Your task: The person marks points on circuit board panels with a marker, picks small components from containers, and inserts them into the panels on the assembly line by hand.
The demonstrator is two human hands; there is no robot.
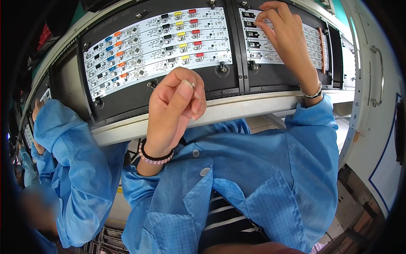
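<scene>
Silver edge of the worktop [228, 111] sits nearest on my feed, blue smock [266, 156] just below it. Left hand [175, 101] is raised over that edge, thumb and index pressed together on a small pale bit [193, 84]; too tiny for me to name, and it's off the boards.

Past it, left circuit boards [148, 53] lie in a black carrier [122, 103], five strips. Orange, black, yellow and red parts show on all five, no gap I can spot, so I'd log those columns as done.

Right circuit boards [268, 56] lie in the neighbouring carrier section. Black connectors [253, 45] line their left end, one per strip. Right hand [283, 34] is over them, fingers bent, tips close together at the upper connectors; can't tell if they pinch anything. Part of these strips is hidden under the hand, so what's left there is unclear; the bit looks unplaced.

Farther off: another person's blue sleeve [80, 156] at left, hand at the next station, and a pale cabinet panel with a metal handle [382, 76] at right.
</scene>
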